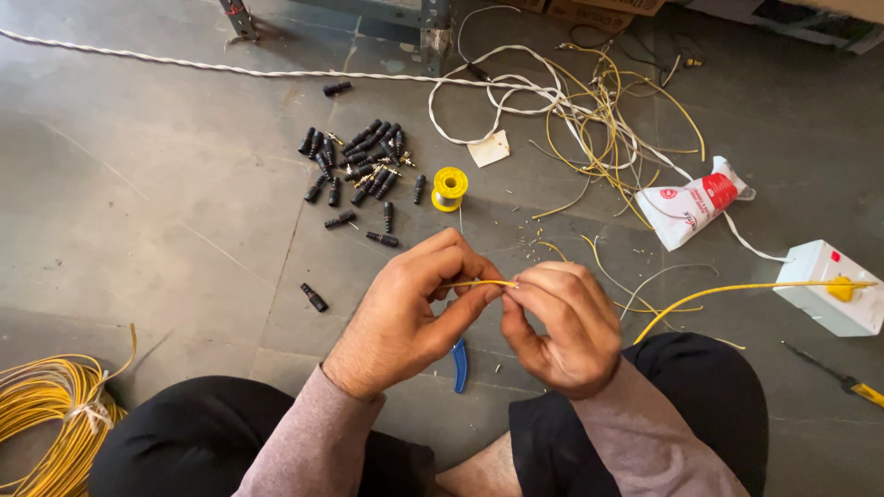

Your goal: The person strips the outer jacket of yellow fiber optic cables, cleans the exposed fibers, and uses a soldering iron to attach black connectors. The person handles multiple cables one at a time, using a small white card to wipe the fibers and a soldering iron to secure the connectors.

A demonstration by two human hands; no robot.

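I sit cross-legged on a grey tiled floor. Both hands are in front of me, fingertips together. My left hand (414, 304) pinches a thin yellow wire (479, 283) between thumb and fingers. My right hand (564, 324) grips the same wire at its bared end, where the two hands meet. A blue-handled tool (459, 364) lies on the floor under my hands, mostly hidden.
Several black connector plugs (354, 164) are scattered ahead, beside a yellow solder spool (449, 187). A tangle of white and yellow wires (589, 115), a white pouch (692, 204), a white box (831, 287), a screwdriver (840, 377) and a yellow wire coil (46, 414) lie around.
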